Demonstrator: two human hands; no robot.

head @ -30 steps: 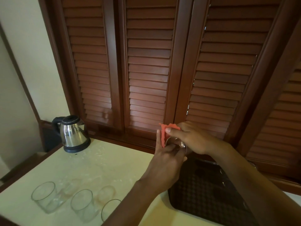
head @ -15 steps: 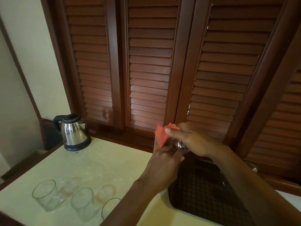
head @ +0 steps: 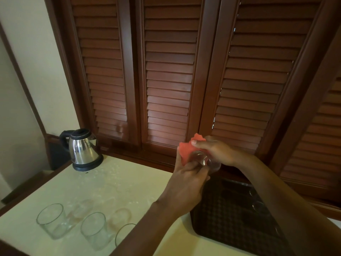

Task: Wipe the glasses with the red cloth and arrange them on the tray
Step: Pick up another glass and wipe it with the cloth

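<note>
Wiping is the step I'm on: my left hand (head: 186,180) grips the glass (head: 205,160) above the tray (head: 227,218), my right hand (head: 217,151) pinches the red cloth (head: 188,149) against it. Next I'd judge: set it down, then fetch the waiting glasses (head: 92,230).

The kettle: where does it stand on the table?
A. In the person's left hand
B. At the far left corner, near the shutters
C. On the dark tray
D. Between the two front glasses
B: the kettle stands at the table's far left corner, below the shutters, apart from the tray.
</note>
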